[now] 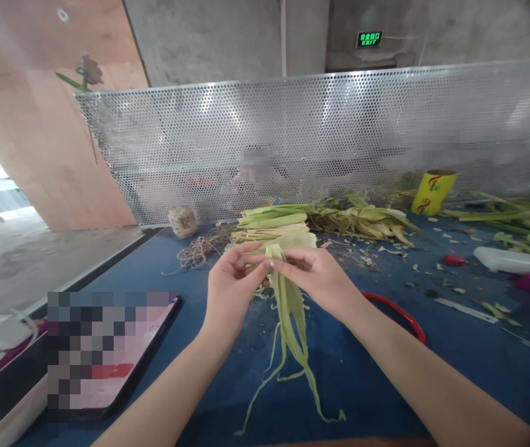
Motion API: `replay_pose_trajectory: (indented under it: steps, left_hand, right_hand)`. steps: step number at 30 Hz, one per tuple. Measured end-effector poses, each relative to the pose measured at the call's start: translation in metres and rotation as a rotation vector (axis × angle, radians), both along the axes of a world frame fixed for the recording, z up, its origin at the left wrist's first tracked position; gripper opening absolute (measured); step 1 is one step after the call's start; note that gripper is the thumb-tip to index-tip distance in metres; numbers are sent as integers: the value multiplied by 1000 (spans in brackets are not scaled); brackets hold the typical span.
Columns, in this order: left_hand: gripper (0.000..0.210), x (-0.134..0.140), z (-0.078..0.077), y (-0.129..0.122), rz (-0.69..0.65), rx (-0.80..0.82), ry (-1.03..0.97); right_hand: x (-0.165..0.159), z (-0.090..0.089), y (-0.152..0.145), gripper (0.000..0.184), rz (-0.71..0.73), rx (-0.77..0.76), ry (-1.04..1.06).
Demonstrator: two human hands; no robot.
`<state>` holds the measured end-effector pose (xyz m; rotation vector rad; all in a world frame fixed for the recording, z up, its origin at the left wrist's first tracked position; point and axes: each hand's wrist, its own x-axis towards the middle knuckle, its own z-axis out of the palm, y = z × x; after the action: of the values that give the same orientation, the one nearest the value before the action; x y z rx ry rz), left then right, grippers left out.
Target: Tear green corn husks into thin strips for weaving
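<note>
Both my left hand [237, 279] and my right hand [314, 273] pinch the folded top of a bundle of green corn husks [289, 310]. My thumbs meet at the front of the fold, and the fingers curl behind it. Thin torn strips dangle from the bundle toward the near edge of the table. Just beyond my hands lies a stack of flat husk strips [271, 218]. A tangle of brown twine [205, 247] rests to the left of the stack. What sits between my fingertips is partly hidden.
A phone [120, 354] lies at the left on the blue table [171, 385]. Behind stands a perforated metal screen [190, 143]. A yellow roll [434, 192], a red ring [402, 313], a thin blade [465, 309], husk scraps and more husks [367, 223] are at the right and back.
</note>
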<state>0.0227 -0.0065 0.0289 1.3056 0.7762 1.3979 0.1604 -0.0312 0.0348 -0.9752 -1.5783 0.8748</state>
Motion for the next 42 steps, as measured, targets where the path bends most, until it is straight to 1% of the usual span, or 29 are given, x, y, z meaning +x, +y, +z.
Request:
replay_pose_trajectory:
  steps: [3,6,8,10,12,14,17,20,23,25,28,31,38,42]
  left_hand:
    - [47,1,1,0,-19,19,-88]
    - [52,2,2,0,19,24,-98]
    - [56,2,0,1,43,19,-87]
    - [53,2,-3,1,57,31,-89]
    - [43,4,-7,0,32,67,-52]
    - [39,6,-12,-4,-79,139,74]
    - [36,12,-16,-11,-302,198,296]
    - [23,16,-20,-17,-448,115,348]
    - [22,17,-24,-19,-546,30,352]
    - [25,16,-25,-18,-579,-10,367]
    - [26,14,-25,-16,-604,-70,404]
    - [26,13,-25,-14,-628,-107,460]
    - [28,8,-21,-8,-638,-62,555]
    - [30,3,-15,-7,-585,-11,599]
  right_hand:
    - [-1,-2,0,21,-33,-15,2]
    - [-1,-3,1,22,20,-57,-37]
    - [0,-3,2,20,29,-55,-15]
    - [1,-3,2,18,0,-16,58]
    - [1,-3,2,16,-4,28,180]
    - [-1,-2,1,15,39,36,332]
    - [-2,-1,1,14,68,-45,587]
    - [3,1,2,11,9,-106,803]
    - [17,5,8,3,-27,-48,945]
    - [27,6,12,4,-48,-6,1010]
    - [36,5,17,8,-100,-4,1083]
    - [37,2,19,7,-92,-33,1129]
    - [40,7,15,5,-107,-73,1132]
    - [42,9,12,9,-67,-102,1162]
